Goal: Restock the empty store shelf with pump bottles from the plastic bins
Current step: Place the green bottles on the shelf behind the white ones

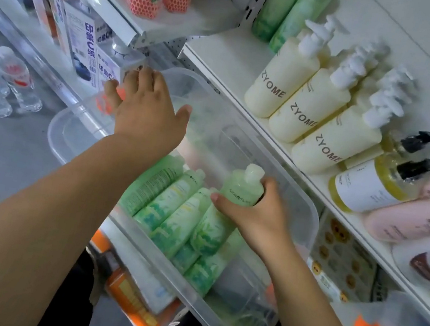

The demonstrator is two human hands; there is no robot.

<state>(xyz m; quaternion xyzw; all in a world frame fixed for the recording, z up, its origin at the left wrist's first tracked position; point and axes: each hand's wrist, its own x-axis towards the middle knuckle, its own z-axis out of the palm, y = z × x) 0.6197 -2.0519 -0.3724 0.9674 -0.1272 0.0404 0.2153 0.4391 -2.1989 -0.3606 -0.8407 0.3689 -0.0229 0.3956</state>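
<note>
Diagonally, green bottle (240,191) cap-end up-right, gripped by right hand (259,216); left hand (146,114) spread over bin (54,134)

Green leaf-patterned bottles (173,212) in a clear bin (299,202); cream bottles (309,112) carry white pumps (342,73).

"ZYOME" is printed in dark letters on three cream pump bottles (276,88) on the shelf (230,62). The white boxes (87,42) on the left show Chinese characters with a large "C". The green bottle (240,191) has a brand name, but it is too blurred to read.
</note>
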